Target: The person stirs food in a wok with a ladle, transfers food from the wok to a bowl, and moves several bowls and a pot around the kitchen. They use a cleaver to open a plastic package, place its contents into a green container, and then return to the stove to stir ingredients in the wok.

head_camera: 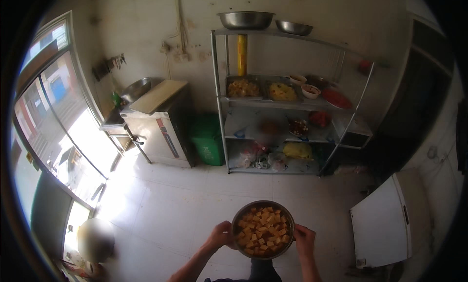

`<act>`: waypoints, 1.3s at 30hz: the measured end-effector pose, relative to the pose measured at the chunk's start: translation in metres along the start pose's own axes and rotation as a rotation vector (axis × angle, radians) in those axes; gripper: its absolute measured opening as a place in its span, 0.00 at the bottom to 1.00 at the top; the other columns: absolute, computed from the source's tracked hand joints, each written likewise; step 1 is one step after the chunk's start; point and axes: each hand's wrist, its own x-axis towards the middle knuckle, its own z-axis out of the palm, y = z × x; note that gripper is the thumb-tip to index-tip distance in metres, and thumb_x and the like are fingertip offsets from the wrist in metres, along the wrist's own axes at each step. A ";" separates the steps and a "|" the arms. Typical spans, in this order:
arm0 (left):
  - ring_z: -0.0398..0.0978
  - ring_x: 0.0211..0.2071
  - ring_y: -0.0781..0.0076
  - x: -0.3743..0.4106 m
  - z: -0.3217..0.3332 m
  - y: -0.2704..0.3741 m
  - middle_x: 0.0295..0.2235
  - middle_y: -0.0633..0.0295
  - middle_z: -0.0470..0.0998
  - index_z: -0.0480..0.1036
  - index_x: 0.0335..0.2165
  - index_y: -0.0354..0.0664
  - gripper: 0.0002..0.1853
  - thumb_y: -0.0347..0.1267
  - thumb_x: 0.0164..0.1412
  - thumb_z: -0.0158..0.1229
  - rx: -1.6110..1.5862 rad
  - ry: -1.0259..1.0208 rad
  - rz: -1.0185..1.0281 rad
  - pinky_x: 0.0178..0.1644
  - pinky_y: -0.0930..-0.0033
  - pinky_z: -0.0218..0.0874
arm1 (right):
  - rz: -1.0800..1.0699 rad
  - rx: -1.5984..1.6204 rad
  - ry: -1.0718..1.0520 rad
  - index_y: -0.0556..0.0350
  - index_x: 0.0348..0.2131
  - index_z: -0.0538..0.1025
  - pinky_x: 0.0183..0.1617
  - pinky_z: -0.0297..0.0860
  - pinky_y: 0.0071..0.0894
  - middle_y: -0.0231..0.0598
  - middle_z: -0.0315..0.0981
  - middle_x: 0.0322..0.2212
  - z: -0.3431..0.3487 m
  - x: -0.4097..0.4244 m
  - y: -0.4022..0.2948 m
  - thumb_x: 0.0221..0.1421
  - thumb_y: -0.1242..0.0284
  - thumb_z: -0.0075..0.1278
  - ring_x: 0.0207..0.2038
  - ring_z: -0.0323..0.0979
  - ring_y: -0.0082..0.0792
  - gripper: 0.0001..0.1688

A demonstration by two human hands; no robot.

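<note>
A round metal pot [291,217] is held between both hands at the lower middle of the view. Diced orange-brown cubes of food [264,230] fill it, some sitting in dark liquid. My left hand [223,233] grips the pot's left side, its fingers curled at the rim. On the opposite side, my right hand [304,236] holds the pot near the rim, with part of its grip hidden. The pot is above the tiled floor, in front of my legs.
Ahead stands a metal shelving rack [220,117] with food trays, bowls and bags. A green bin [207,141] and a metal cabinet [151,132] stand left of it. The white chest-like appliance [380,223] is at right; glass doors [58,114] are at left.
</note>
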 end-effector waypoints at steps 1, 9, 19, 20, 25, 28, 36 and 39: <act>0.83 0.29 0.60 0.022 -0.011 0.000 0.31 0.52 0.79 0.72 0.36 0.30 0.15 0.20 0.50 0.68 0.009 0.046 -0.004 0.32 0.59 0.80 | -0.002 -0.014 -0.049 0.65 0.47 0.83 0.42 0.75 0.32 0.46 0.82 0.37 0.019 0.031 -0.005 0.61 0.79 0.55 0.36 0.79 0.30 0.16; 0.80 0.25 0.62 0.279 -0.086 0.053 0.25 0.57 0.76 0.70 0.28 0.36 0.10 0.23 0.46 0.64 -0.235 0.296 0.079 0.31 0.61 0.77 | 0.025 -0.196 -0.277 0.65 0.48 0.83 0.40 0.73 0.29 0.39 0.83 0.34 0.178 0.355 -0.065 0.65 0.70 0.55 0.36 0.78 0.27 0.18; 0.82 0.26 0.59 0.642 -0.204 0.000 0.30 0.57 0.74 0.68 0.34 0.33 0.09 0.18 0.52 0.57 -0.285 0.404 0.098 0.24 0.55 0.81 | -0.260 -0.442 -0.267 0.59 0.43 0.83 0.39 0.71 0.39 0.44 0.82 0.29 0.373 0.714 0.069 0.64 0.67 0.50 0.33 0.79 0.36 0.17; 0.81 0.25 0.61 0.672 -0.208 -0.001 0.29 0.57 0.74 0.68 0.34 0.34 0.07 0.18 0.54 0.54 -0.278 0.418 0.093 0.23 0.57 0.81 | -0.300 -0.447 -0.220 0.60 0.44 0.83 0.40 0.71 0.39 0.45 0.82 0.30 0.390 0.746 0.078 0.64 0.67 0.50 0.34 0.80 0.38 0.17; 0.81 0.28 0.62 0.788 -0.239 -0.013 0.29 0.58 0.75 0.70 0.39 0.35 0.09 0.18 0.58 0.50 -0.339 0.461 0.065 0.26 0.58 0.82 | -0.232 -0.865 -0.415 0.62 0.49 0.80 0.49 0.72 0.41 0.49 0.81 0.39 0.454 0.861 0.089 0.65 0.67 0.51 0.43 0.79 0.43 0.19; 0.81 0.29 0.64 0.823 -0.245 0.000 0.31 0.57 0.77 0.74 0.40 0.36 0.11 0.20 0.58 0.51 -0.400 0.480 -0.025 0.27 0.61 0.80 | -0.173 -1.004 -0.438 0.62 0.50 0.79 0.51 0.72 0.41 0.48 0.80 0.42 0.452 0.893 0.109 0.66 0.69 0.50 0.45 0.78 0.41 0.19; 0.81 0.29 0.65 0.856 -0.242 -0.006 0.32 0.56 0.79 0.75 0.40 0.37 0.11 0.21 0.57 0.54 -0.468 0.422 -0.066 0.29 0.63 0.77 | 0.078 -0.651 -0.424 0.61 0.52 0.77 0.57 0.72 0.38 0.44 0.77 0.48 0.451 0.830 0.087 0.68 0.72 0.49 0.51 0.75 0.39 0.17; 0.81 0.29 0.65 0.841 -0.237 -0.015 0.33 0.56 0.79 0.76 0.40 0.37 0.11 0.21 0.56 0.55 -0.485 0.418 -0.061 0.30 0.64 0.76 | 0.339 -0.003 -0.578 0.61 0.53 0.76 0.60 0.72 0.38 0.43 0.76 0.50 0.474 0.701 -0.036 0.68 0.74 0.48 0.53 0.75 0.38 0.17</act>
